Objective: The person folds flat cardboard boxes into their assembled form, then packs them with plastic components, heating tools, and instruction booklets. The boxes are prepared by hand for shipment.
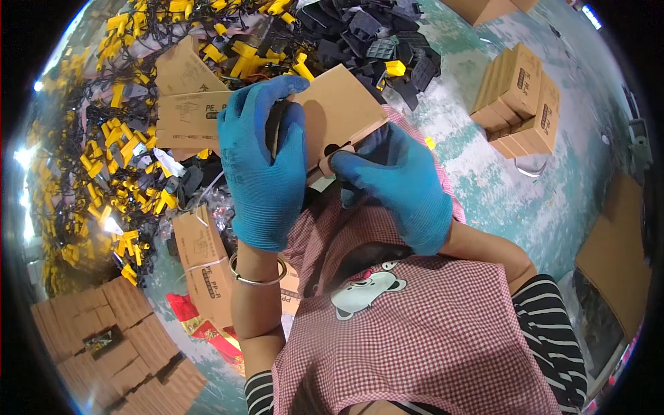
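Both my hands wear blue gloves and are at a small brown cardboard box [342, 107] held above my lap. My left hand [266, 162] grips the box's left side, its fingers curled round the edge. At the near end, my right hand [394, 176] pinches a cardboard flap [332, 158] between thumb and fingers, beside a dark round hole. A pale bit shows under the flap; what lies inside the box is hidden. Just beyond my left hand lie printed cardboard pieces [187, 117].
Yellow-handled tools with black cords [128, 152] are heaped at left, and black plastic parts [366, 34] at the top. Small boxes [519, 97] stand stacked at right. More stacked cartons [104, 339] fill the lower left. A large open carton [612, 256] is at far right.
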Motion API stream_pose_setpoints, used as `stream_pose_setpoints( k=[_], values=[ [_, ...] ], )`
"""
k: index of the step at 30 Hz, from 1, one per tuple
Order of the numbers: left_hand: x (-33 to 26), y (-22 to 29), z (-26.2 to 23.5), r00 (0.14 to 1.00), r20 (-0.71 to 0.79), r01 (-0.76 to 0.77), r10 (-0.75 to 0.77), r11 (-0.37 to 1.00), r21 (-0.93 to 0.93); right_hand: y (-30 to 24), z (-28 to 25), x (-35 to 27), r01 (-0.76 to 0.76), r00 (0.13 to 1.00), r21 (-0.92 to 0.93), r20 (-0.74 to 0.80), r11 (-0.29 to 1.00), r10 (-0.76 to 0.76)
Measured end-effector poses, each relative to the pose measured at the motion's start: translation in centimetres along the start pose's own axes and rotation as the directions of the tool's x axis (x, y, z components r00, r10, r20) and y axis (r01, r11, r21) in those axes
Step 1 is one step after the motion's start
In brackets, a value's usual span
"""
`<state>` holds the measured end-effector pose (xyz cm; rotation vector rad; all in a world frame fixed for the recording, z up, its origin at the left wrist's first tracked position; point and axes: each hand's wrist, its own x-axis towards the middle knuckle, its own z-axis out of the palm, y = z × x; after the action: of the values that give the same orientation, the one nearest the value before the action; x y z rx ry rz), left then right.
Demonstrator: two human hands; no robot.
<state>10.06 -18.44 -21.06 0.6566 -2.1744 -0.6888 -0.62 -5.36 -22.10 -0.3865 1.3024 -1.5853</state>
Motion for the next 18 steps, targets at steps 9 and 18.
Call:
stream_pose_setpoints(
  k=[9,18],
  values=[
    [0.1,-0.1,0.2,0.998,-0.046,-0.050,0.049,0.998,-0.025,-0.6,0.3,0.0,-0.019,1.000,-0.062,0.017,0.998,0.021],
    [-1.3,0.4,-0.4,0.993,0.010,-0.119,0.119,0.990,0.069,0.0,-0.6,-1.2,-0.023,0.997,0.236,0.078,0.971,0.005]
  ],
)
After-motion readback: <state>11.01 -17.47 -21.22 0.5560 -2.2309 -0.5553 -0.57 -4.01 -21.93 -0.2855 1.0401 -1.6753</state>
